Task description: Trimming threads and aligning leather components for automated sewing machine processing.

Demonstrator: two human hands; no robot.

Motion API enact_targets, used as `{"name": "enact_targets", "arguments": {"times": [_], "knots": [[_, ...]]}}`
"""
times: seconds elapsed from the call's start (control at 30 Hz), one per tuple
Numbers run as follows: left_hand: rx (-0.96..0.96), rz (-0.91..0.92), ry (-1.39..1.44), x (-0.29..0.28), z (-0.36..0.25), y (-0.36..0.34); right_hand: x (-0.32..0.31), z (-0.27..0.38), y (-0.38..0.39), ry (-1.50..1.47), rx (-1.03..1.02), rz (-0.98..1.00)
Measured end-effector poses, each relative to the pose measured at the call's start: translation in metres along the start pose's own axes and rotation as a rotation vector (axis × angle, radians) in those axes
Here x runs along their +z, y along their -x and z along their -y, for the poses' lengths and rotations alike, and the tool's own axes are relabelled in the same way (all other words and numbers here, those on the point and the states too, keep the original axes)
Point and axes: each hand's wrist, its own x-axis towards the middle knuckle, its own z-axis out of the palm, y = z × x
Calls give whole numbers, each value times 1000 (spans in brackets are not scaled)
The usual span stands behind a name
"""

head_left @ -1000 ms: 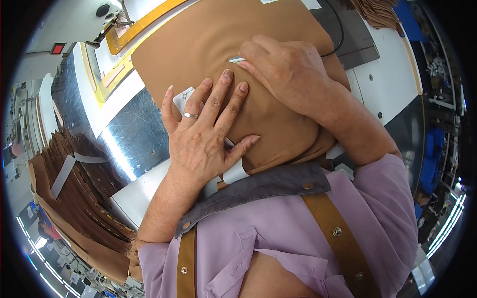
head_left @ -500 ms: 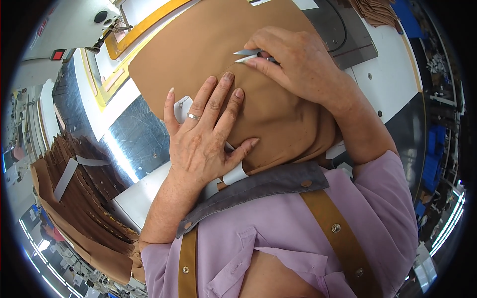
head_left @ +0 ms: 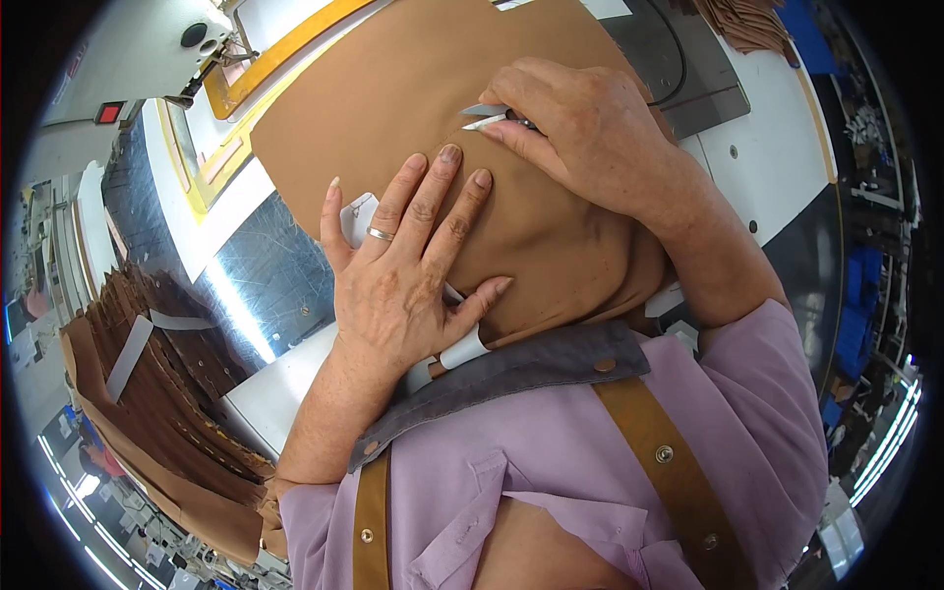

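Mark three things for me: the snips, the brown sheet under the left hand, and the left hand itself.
Snips [head_left: 487, 110]: head view, on the upper blade.
Brown sheet [head_left: 403, 98]: head view, on its broad upper area.
Left hand [head_left: 390, 277]: head view, on the back of it.

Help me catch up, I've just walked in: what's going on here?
A person is bent over a broad piece of brown fabric. Their left hand lies on it with fingers spread, and their right hand holds small snips, blades parted, just beyond the left fingertips. Whether the blades touch the fabric is hard to tell. A stack of brown pieces sits off to the left.
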Motion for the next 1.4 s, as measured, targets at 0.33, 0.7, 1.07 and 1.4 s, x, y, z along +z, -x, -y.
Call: {"name": "enact_targets", "arguments": {"times": [0.33,0.7,1.07,1.4], "knots": [[3,3,20,0,1,1,2,8,1,94,3,49],[15,-22,21,1,1,3,-3,-9,-2,52,3,-54],[7,7,18,1,1,1,-13,-11,-2,-43,34,48],[11,21,2,-1,1,1,-10,-8,-2,6,9,24]]}}
